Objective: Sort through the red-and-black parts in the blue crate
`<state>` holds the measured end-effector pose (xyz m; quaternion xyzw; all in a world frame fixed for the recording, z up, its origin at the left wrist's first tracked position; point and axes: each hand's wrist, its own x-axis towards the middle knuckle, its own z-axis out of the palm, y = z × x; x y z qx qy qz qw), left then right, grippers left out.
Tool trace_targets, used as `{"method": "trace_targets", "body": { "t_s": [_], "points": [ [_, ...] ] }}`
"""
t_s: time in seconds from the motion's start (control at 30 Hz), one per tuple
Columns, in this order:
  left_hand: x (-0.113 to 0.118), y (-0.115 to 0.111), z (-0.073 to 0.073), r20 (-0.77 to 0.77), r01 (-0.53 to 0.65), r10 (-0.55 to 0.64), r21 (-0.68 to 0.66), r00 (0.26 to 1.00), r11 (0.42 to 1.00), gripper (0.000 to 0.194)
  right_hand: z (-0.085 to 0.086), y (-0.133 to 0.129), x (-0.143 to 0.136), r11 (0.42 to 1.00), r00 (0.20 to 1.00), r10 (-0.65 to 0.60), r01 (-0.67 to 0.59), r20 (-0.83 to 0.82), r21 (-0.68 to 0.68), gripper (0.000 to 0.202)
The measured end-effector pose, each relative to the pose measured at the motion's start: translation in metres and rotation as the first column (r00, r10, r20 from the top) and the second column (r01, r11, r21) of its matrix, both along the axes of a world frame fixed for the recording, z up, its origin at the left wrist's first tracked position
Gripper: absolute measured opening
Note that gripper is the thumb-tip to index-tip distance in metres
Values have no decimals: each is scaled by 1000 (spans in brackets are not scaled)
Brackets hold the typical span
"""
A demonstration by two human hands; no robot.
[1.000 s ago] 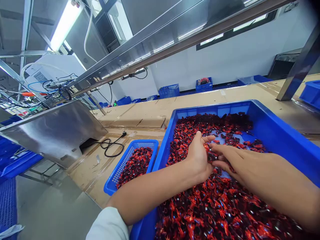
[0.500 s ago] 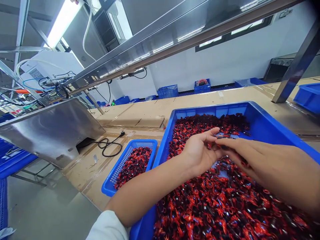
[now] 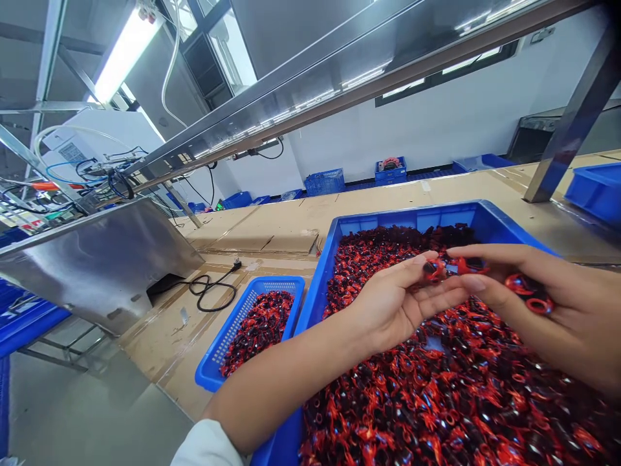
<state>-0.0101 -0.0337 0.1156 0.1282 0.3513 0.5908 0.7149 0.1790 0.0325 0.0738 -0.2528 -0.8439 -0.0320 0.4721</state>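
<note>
My left hand (image 3: 400,301), palm turned up, pinches a small red-and-black part (image 3: 435,270) between thumb and fingers. Facing it, my right hand (image 3: 557,291) holds a similar red-and-black part (image 3: 471,264) at its thumb and fingertips. A few more red-and-black parts (image 3: 531,294) sit in the curl of my right palm; one shows a round ring end. Both hands are close together above a large blue tray (image 3: 514,230). Loose red-and-black parts (image 3: 388,401), some with rings and some with prongs, lie heaped in the tray. My left forearm crosses the tray's near left rim.
Left of the tray stands a smaller blue perforated basket (image 3: 208,369) with similar parts. A black power cord (image 3: 213,304) lies beside a metal housing (image 3: 97,259) on the cardboard-covered table (image 3: 262,223). A metal post (image 3: 557,155) and another blue bin (image 3: 594,191) are at the right.
My right hand has turned and lifted off my left palm, so the parts in it now show. My left thumb and fingers have closed on a part.
</note>
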Motion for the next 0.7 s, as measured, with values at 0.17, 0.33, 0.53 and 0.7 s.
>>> {"method": "trace_targets", "body": {
  "t_s": [0.17,0.33,0.53,0.7],
  "points": [
    [1,0,-4,-64,4,-2,38,998,999,29,6,6,-1,998,999,22,-20,43,-58,41],
    [1,1,-7,-122,23,-16,60,992,998,27,9,11,-2,940,993,100,-71,70,-332,53],
    [-1,1,-8,-139,96,-85,68,987,993,29,3,18,2,863,989,146,-116,22,-492,48],
    [-6,3,-7,-133,126,-116,71,984,990,31,4,14,1,921,984,178,-159,20,-356,39]
  ]
}}
